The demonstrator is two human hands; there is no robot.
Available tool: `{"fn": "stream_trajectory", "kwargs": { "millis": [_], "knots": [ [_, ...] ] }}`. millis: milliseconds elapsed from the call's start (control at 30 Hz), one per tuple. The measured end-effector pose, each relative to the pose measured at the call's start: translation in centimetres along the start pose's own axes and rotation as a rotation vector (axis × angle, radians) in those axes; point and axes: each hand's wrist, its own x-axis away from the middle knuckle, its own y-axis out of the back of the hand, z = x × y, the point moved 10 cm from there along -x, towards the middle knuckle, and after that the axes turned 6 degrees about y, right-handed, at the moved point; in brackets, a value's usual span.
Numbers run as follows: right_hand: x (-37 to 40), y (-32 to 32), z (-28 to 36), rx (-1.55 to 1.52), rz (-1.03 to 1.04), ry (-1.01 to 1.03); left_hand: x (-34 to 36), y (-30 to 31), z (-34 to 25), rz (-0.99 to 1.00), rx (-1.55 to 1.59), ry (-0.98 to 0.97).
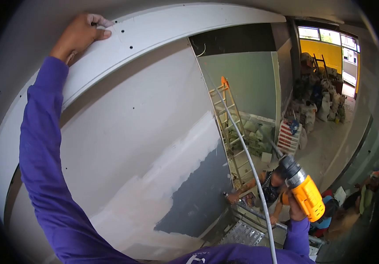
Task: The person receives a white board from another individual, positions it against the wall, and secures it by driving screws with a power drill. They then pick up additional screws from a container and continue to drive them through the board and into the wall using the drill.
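My left hand (81, 36) is raised at the upper left against a long white panel (163, 27) under the ceiling. Its thumb and forefinger come close together in a pinch, beside several dark screw heads or holes in the panel. Whatever is between the fingertips is too small to make out. Lower right, my right hand (296, 207) grips a yellow and black power drill (306, 193) by its handle. The drill's chuck points up and away, apart from the panel. A grey cable or hose (247, 154) runs diagonally past the drill.
Below me, another person (271, 185) grasps a metal rail of a scaffold with a perforated platform (242, 233). A ladder (227, 114) leans by the partly plastered wall (141, 132). Sacks (326, 105) and rubble lie farther back, near a bright doorway.
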Motion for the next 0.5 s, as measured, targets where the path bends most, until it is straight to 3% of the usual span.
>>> {"fn": "stream_trajectory", "kwargs": {
  "millis": [67,233,367,400,433,500],
  "knots": [
    [-1.4,1.2,-1.4,-0.146,0.022,-0.009,-0.6,0.2,-0.1,-0.042,-0.001,-0.045],
    [-3.9,4.0,-0.1,-0.084,-0.101,0.057,-0.8,-0.5,0.5,-0.006,0.019,-0.037],
    [-9.3,5.7,5.4,-0.072,-0.031,0.195,-1.6,0.3,-0.1,-0.01,-0.037,-0.101],
    [-10.7,6.4,6.6,0.141,-0.035,0.192,-1.9,0.4,-0.3,-0.02,-0.042,-0.116],
    [-12.4,5.4,9.3,-0.064,0.012,0.224,-2.0,0.4,-0.1,-0.025,-0.047,-0.123],
    [-16.0,3.3,14.9,-0.059,0.074,0.255,-1.6,0.6,0.3,-0.026,-0.053,-0.112]
  ]
}}
